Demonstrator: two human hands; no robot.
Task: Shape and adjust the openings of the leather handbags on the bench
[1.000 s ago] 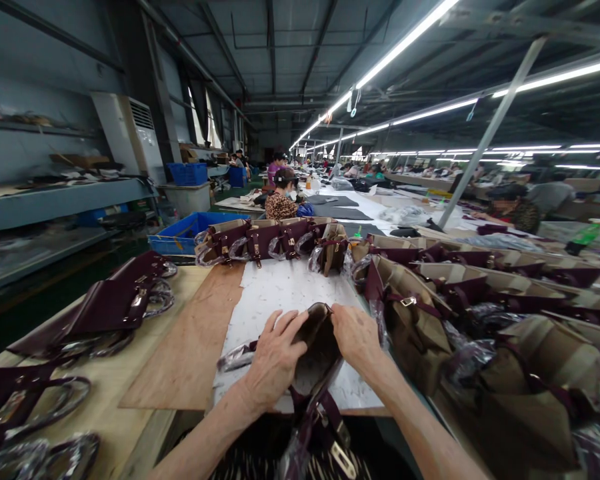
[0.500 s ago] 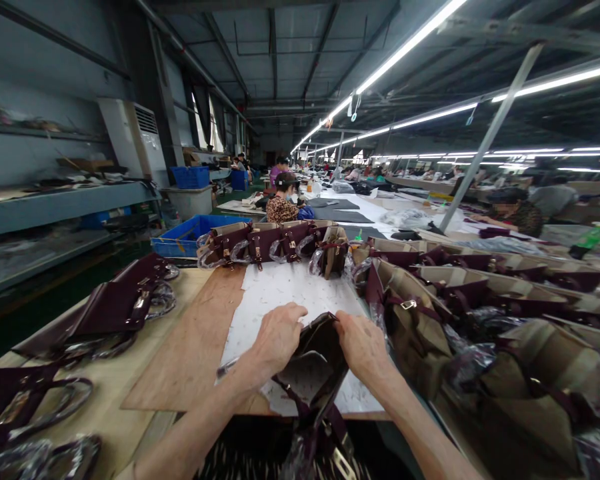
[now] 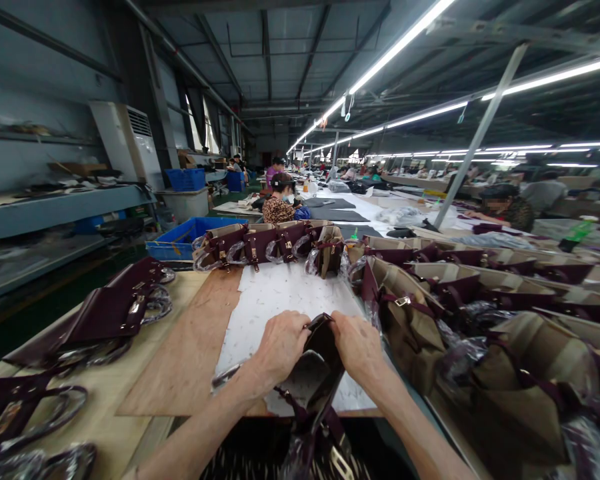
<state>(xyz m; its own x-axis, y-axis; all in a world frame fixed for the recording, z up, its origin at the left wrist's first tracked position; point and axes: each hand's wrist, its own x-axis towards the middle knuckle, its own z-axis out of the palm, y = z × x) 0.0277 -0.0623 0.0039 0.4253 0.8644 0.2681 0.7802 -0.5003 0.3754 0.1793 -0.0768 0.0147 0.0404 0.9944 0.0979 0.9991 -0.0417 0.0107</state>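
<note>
A dark maroon handbag [image 3: 317, 373] stands open at the table's near edge, its inside facing up and its straps and gold buckle hanging toward me. My left hand [image 3: 286, 340] pinches the upper left of the bag's rim with bent fingers. On the opposite side, my right hand [image 3: 355, 343] grips the rim near its top corner. The two hands are a short gap apart. White paper [image 3: 260, 300] with small scraps on it lies under and beyond the bag.
Maroon bags [image 3: 113, 307] lie along the left side. Several tan and maroon bags [image 3: 410, 320] crowd the right, and a row [image 3: 260, 245] crosses the far edge. A blue crate [image 3: 173, 241] sits behind; people work beyond.
My left hand has closed onto the bag's rim, its fingers nearer the bag than before. My right hand still holds the other side. The view has shifted slightly.
</note>
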